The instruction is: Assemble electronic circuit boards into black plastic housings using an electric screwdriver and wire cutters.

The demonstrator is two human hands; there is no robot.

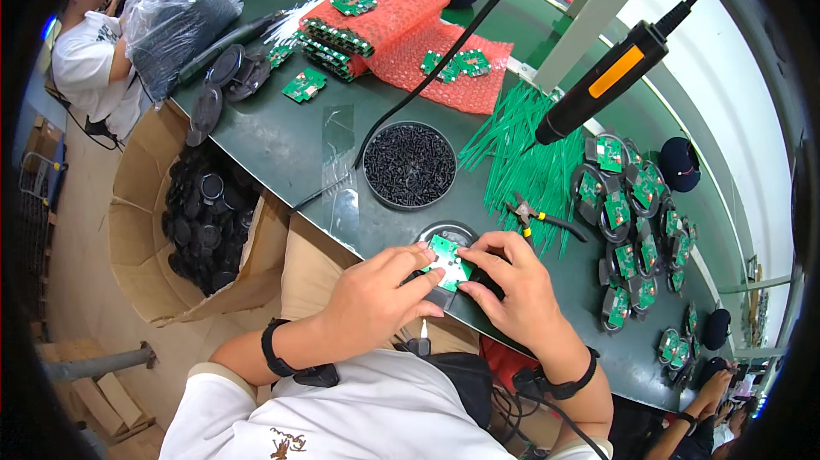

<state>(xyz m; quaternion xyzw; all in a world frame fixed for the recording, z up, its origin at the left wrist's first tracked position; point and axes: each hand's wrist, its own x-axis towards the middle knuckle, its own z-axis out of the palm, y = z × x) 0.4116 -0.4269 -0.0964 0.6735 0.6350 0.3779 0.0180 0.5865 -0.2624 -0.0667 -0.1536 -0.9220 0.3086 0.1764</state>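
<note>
Both hands, left hand (376, 293) and right hand (517, 289), pressing a green board (449, 260) into a black housing (447, 234) at the near edge, many finished ones (628, 238) stacked right, more boards (354, 4) waiting far.

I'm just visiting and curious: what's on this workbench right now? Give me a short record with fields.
Left hand: left hand presses its fingertips on a small green circuit board
Right hand: right hand pinches the same board's far edge
Under the board: round black housing on the green table
Behind it: round tray of black screws
To the right: green cable ties, pliers, finished housings
Overhead: hanging electric screwdriver
To the left: cardboard box of black parts
</note>
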